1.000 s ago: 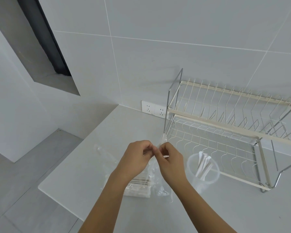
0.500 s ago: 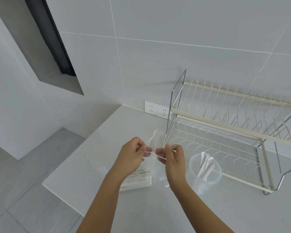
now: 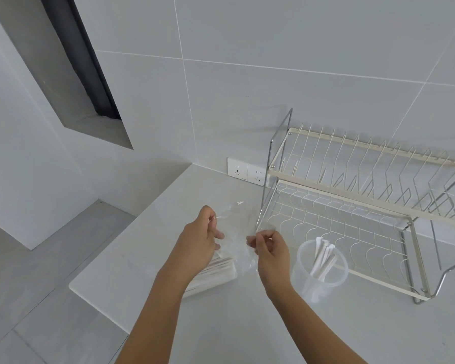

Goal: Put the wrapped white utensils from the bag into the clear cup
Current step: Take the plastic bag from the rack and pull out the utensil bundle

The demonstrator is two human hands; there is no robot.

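A clear plastic bag is stretched between my hands above the white counter. My left hand pinches its left edge and my right hand pinches its right edge, so the mouth is spread. Below the bag, a pack of wrapped white utensils lies on the counter, partly hidden by my left wrist. To the right stands the clear cup, upright, with several wrapped white utensils leaning inside it.
A two-tier wire dish rack stands behind and to the right of the cup. A double wall socket sits at the counter's back edge. The counter's left edge drops to a grey floor.
My hands have moved apart, pulling the bag's mouth wider. The view has shifted slightly; the cup and pack stay where they were.
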